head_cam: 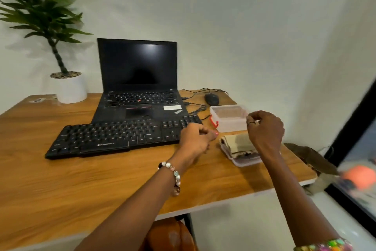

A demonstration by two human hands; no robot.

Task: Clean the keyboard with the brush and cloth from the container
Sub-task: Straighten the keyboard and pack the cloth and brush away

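A black keyboard (114, 138) lies on the wooden desk (101, 179) in front of a laptop. To its right a folded beige cloth (237, 145) sits in a shallow clear tray (247, 161), with something dark showing under its near edge. Behind it stands a clear container part with a red latch (227, 118). My right hand (265, 130) hovers over the cloth, and its thumb and fingers pinch the clear part's right corner. My left hand (196, 139) sits at the keyboard's right end with loosely curled fingers, holding nothing. No brush is plainly visible.
An open black laptop (138, 79) stands behind the keyboard. A mouse (211, 99) and its cables lie at the back right. A potted plant (70, 87) is at the back left. The desk's right edge is close to the tray, with a dark window frame (345, 134) beyond.
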